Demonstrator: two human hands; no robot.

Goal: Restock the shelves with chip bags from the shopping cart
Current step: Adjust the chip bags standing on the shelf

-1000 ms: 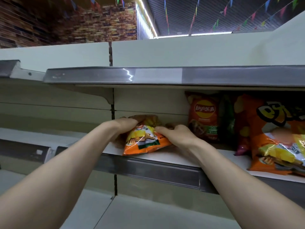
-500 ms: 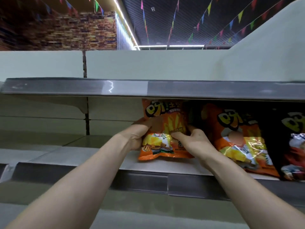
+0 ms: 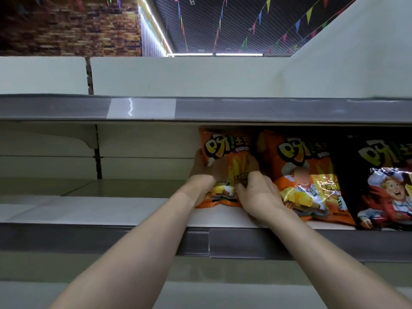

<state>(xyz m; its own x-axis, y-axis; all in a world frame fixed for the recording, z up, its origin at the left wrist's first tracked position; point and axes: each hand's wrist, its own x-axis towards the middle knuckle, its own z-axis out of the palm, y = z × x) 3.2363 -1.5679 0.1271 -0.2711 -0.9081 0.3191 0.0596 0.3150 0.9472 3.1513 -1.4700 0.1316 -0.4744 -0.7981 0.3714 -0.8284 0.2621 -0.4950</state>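
Note:
An orange chip bag (image 3: pixel 225 150) stands upright on the white shelf (image 3: pixel 111 210), at the left end of a row of bags. My left hand (image 3: pixel 204 172) grips its left edge, fingers curled round the side. My right hand (image 3: pixel 256 192) pinches the bag's front at its lower right. To its right stands a second orange chip bag (image 3: pixel 305 175), touching it, and further right a dark chip bag (image 3: pixel 383 181) with a cartoon figure. The shopping cart is out of view.
A grey shelf edge (image 3: pixel 245 109) runs just above the bags' tops. The shelf surface left of my hands is bare white. A shelf bracket (image 3: pixel 91 139) and upright (image 3: pixel 98 168) sit at the back left. A grey price rail (image 3: pixel 245 244) fronts the shelf under my wrists.
The orange bag went from lying tilted on the shelf to standing upright beside the other bags. Both hands stayed on it and moved up its sides. My view shifted right.

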